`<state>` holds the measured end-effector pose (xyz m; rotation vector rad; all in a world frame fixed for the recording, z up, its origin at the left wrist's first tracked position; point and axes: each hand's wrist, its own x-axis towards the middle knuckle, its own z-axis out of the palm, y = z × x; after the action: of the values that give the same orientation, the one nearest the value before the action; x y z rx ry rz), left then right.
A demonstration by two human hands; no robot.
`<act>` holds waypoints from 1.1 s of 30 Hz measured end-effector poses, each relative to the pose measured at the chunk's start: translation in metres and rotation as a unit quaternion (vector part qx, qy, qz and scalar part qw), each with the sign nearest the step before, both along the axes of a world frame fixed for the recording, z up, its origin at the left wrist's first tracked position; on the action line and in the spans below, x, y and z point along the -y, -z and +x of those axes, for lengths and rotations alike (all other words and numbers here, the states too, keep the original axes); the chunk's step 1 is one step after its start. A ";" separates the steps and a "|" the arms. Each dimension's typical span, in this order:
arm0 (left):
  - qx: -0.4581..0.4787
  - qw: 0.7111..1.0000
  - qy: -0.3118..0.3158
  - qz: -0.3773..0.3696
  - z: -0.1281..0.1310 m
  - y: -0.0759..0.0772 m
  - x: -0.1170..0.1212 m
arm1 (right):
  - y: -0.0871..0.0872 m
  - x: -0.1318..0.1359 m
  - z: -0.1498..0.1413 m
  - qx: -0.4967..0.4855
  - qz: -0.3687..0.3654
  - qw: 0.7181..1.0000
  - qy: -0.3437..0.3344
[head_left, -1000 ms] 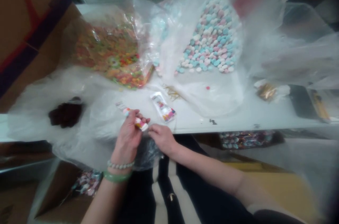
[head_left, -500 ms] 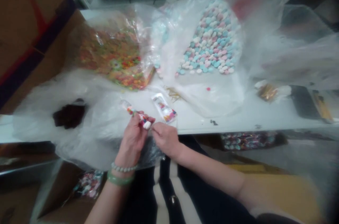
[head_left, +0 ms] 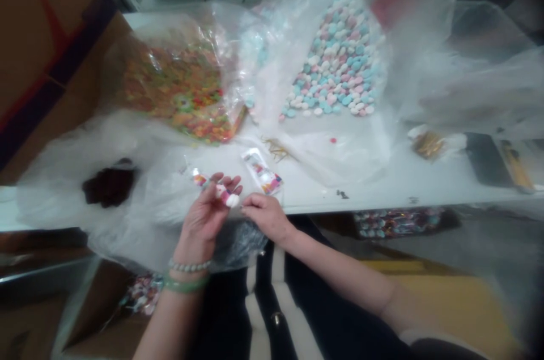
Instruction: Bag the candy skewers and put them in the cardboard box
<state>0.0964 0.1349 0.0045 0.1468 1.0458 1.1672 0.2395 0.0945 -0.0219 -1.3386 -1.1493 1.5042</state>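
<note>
The left hand [head_left: 203,217] holds a slim pink-and-white printed packet [head_left: 221,193] in narrowly curled fingers, above a clear plastic sheet [head_left: 127,235]. The right hand [head_left: 266,215] lies just beside the packet's round white end, fingers narrow; any grip cannot be determined. Caution: weak finger pressure could drop the packet.

A white table [head_left: 382,190] carries a clear plastic bag of multicoloured cereal-like pieces [head_left: 178,93] and, spread on clear plastic sheeting [head_left: 463,99], a heap of pastel pink, blue and white oval candies [head_left: 335,65]. Nearer its front edge lie a printed wrapper [head_left: 261,172], a tangle of thin golden strands [head_left: 276,149] and one pink candy [head_left: 333,140]. Toward the right end sit a small gold packet [head_left: 428,144] and a dark flat slab [head_left: 484,160].
</note>
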 end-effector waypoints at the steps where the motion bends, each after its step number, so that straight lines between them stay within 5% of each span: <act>1: 0.006 1.000 0.004 0.004 -0.001 0.000 0.000 | 0.000 -0.001 0.000 0.003 -0.003 1.000 -0.001; 5: 0.022 1.000 0.006 0.021 -0.002 0.000 -0.002 | -0.001 -0.004 0.002 0.006 -0.002 1.000 -0.005; 13: 0.049 0.994 -0.084 0.043 0.008 0.003 -0.004 | 0.000 -0.004 0.002 -0.021 -0.010 1.000 -0.004; 21: -0.015 0.994 0.053 0.092 0.009 0.013 0.002 | 0.016 -0.005 0.000 -0.205 -0.108 0.973 0.012; 33: -0.067 0.996 0.058 0.034 0.005 0.022 0.003 | 0.011 -0.014 0.009 -0.245 -0.230 0.942 0.023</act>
<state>0.1010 0.1320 -0.0174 0.3390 1.0998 1.0999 0.2489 0.1081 -0.0332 -1.1613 -0.4623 2.0041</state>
